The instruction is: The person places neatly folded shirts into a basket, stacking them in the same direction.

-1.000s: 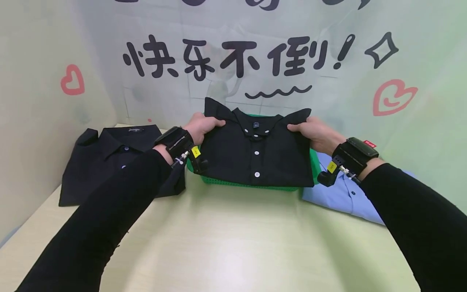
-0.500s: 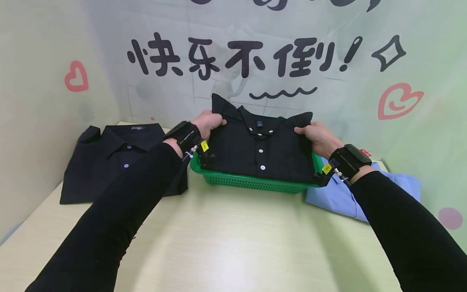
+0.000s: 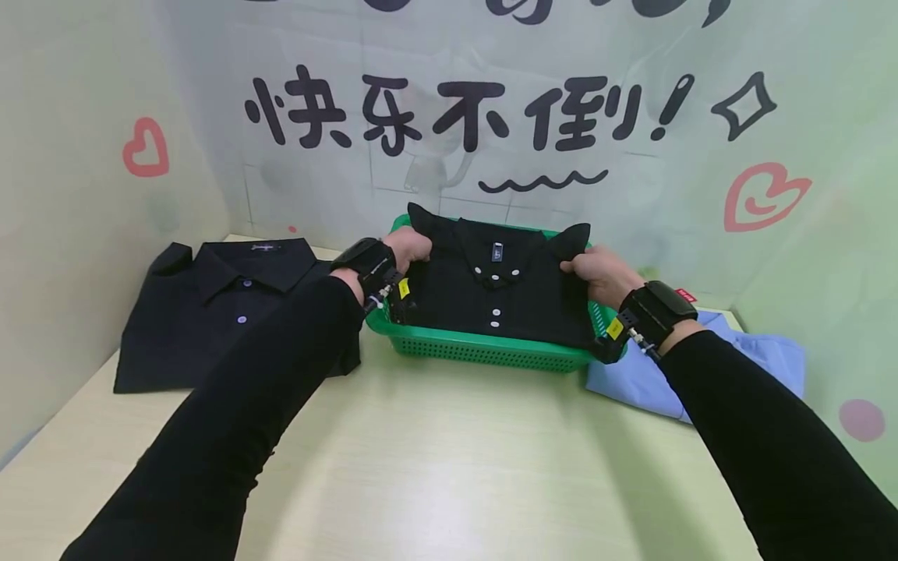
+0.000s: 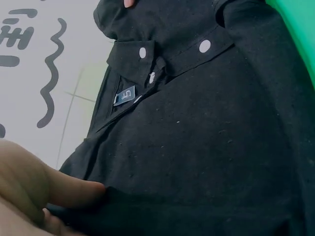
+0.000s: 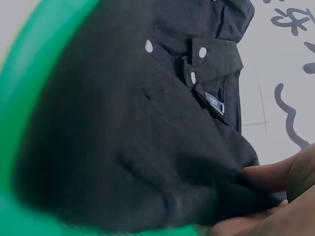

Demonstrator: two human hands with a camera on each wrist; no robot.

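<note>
Clearly, left fingers (image 4: pixel 78 193) and right fingers (image 5: pixel 269 176) are closed, pinching the white-buttoned black shirt (image 3: pixel 456 292) at either side.

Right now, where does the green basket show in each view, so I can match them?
Head: the basket is near the middle, partly covered by the held shirt.
Left wrist: only a strip of basket at the upper right edge.
Right wrist: basket, blurred, down the left side and along part of the bottom.
Shared landmark: the collar label.

Black sleeves (image 3: pixel 765 436), yellow-tagged wristbands (image 3: pixel 659 312)
</note>
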